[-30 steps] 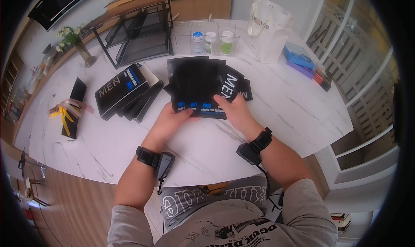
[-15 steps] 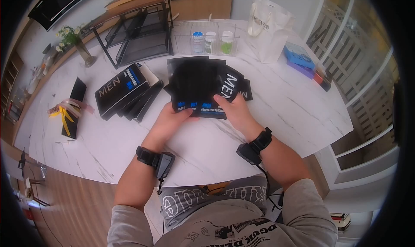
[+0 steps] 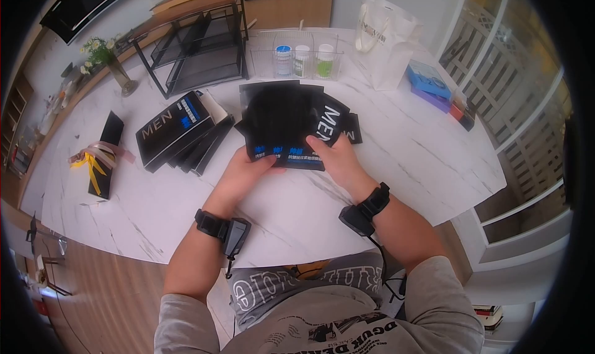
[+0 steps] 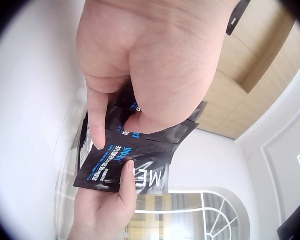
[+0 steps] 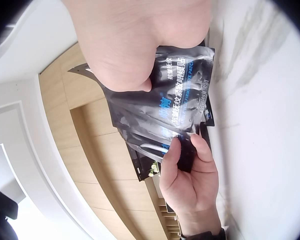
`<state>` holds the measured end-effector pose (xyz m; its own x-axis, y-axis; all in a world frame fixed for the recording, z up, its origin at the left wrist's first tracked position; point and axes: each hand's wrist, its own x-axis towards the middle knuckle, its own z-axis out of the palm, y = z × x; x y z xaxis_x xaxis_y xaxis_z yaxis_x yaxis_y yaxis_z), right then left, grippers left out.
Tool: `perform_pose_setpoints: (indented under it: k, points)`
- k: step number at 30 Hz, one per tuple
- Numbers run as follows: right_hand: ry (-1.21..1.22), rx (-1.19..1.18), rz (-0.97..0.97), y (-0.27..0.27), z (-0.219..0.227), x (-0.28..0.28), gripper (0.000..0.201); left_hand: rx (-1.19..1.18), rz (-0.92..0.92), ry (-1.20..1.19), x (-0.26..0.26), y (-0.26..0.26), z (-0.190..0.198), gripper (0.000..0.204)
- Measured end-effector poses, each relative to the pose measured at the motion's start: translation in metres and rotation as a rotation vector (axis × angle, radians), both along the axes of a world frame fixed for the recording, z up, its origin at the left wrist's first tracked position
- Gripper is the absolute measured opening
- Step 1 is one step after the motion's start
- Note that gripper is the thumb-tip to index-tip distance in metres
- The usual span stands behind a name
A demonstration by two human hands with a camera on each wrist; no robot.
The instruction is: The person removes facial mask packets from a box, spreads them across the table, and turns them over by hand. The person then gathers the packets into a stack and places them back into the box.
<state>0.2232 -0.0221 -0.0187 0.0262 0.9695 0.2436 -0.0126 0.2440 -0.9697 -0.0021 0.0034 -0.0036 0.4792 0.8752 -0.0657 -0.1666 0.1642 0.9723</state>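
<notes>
Both hands hold a fanned bunch of black eye patch sachets (image 3: 282, 115) with blue and white print, over the middle of the table. At the lower left edge, the left hand (image 3: 243, 173) pinches them, thumb on the printed face. My right hand (image 3: 343, 163) grips the lower right side, its thumb beside the white "MEN" lettering. The sachets (image 5: 182, 95) overlap one another and spread toward both sides. Their count is hidden by the overlap. Left of the hands lies a pile of black "MEN" boxes (image 3: 167, 134), the top one with its end open.
A black box tied with ribbon (image 3: 99, 159) lies at the table's left. Behind stand a black mesh tray rack (image 3: 204, 59), a clear organizer (image 3: 261, 62) with three bottles, and a white paper bag (image 3: 387, 50). Blue and purple boxes (image 3: 427, 81) are stacked at the right.
</notes>
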Motion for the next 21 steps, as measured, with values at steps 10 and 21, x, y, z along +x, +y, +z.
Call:
perform_pose_setpoints:
  k: [10,21]
  points:
    - [0.004,0.000,0.012,-0.0002,0.0004,0.0001,0.027,-0.001,0.000,0.021,0.0001,0.0000,0.0011,0.028]
    - [0.004,-0.004,-0.003,-0.0004,0.0006,-0.0009,0.025,0.004,0.007,0.039,-0.0001,-0.0007,0.0017,0.027]
